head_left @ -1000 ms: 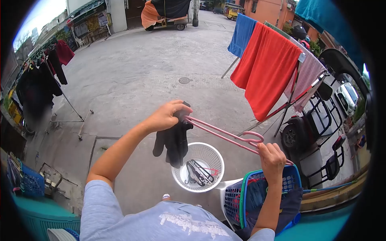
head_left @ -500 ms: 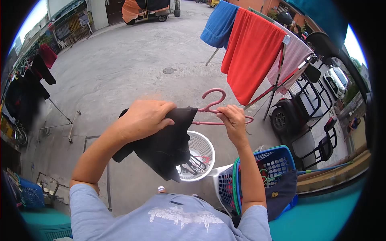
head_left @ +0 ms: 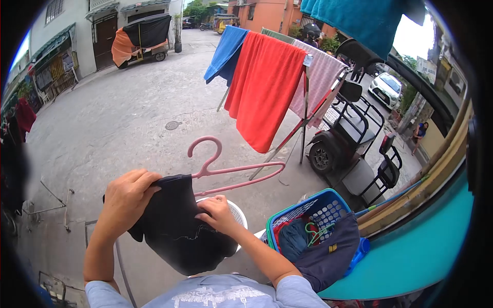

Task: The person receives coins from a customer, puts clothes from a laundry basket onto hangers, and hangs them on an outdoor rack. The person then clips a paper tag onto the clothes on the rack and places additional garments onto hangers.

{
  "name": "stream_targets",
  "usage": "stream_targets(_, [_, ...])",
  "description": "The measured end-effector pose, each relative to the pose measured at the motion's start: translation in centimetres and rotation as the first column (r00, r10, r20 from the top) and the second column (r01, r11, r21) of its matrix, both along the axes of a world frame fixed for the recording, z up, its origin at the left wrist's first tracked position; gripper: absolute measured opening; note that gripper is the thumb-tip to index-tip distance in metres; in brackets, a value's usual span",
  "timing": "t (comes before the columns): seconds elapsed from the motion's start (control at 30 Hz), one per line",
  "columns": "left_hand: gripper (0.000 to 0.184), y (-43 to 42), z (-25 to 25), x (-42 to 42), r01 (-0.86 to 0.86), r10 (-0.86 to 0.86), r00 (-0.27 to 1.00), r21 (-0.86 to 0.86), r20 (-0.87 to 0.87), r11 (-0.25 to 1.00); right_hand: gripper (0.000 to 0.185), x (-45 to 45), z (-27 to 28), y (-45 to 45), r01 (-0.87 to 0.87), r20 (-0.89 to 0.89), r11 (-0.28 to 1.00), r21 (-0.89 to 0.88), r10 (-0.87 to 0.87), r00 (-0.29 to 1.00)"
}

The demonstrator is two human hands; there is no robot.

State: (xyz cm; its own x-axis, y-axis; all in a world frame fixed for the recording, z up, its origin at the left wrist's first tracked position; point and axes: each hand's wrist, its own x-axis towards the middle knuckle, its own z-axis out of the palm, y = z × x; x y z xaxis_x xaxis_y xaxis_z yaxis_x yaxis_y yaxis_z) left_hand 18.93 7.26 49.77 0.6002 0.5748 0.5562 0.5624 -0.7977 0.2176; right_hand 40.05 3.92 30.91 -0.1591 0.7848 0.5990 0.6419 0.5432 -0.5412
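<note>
A black garment (head_left: 179, 231) hangs from my hands, with a pale line of stitching across it. One arm of a pink plastic hanger (head_left: 239, 168) runs into its top; the hook and the other arm stick out to the right. My left hand (head_left: 128, 197) is closed on the garment's upper left part, thumb and fingers pinching the cloth. Lower on the right, my right hand (head_left: 221, 213) is closed on the garment's edge, below the hanger's lower bar. Behind the garment, a white basket (head_left: 239, 215) is mostly hidden.
A blue laundry basket (head_left: 336, 208) with clothes and a green hanger stands to the right, a dark cloth (head_left: 328, 251) over its side. Beyond it are a drying rack with a red towel (head_left: 267, 87), a parked three-wheeler (head_left: 321, 156) and a teal surface (head_left: 411, 246).
My right hand has let go of the hanger and moved down onto the garment's edge. The garment and hanger have moved left and lower in view. My head has turned right.
</note>
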Motion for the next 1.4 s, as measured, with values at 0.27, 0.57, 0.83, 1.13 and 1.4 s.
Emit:
stream_targets(0.27, [0.013, 0.4, -1.3, -4.0, -0.059, 0.085, 0.986, -0.177, 0.141, 0.982, 0.025, 6.7, 0.7, -0.3, 0.084, 0.293, 0.983, 0.164, -0.130, 0.947])
stream_targets(0.57, [0.013, 2.0, -3.0, -4.8, -0.086, 0.110, 0.985, -0.181, 0.129, 0.980, 0.020, 10.0, 6.0, 1.2, 0.246, 0.025, 0.962, 0.115, -0.250, 0.968])
stream_targets(0.83, [0.019, 3.0, -2.1, -6.0, -0.029, 0.047, 0.991, -0.142, 0.122, 0.989, 0.016, 11.6, 10.2, 0.9, 0.265, 0.026, 0.921, 0.285, -0.284, 0.958])
stream_targets(1.13, [0.019, 4.9, 1.0, -3.0, 0.065, -0.085, 0.981, 0.121, 0.175, 0.991, 0.041, 7.0, 17.8, -2.9, 0.109, 0.042, 0.816, 0.568, -0.161, 0.986])
stream_targets(1.4, [0.017, 8.5, 10.5, 4.2, 0.384, -0.563, 0.774, 0.494, 0.289, 0.780, 0.026, 7.4, 33.8, -14.1, 0.328, 0.456, 0.933, 0.149, -0.360, 0.814])
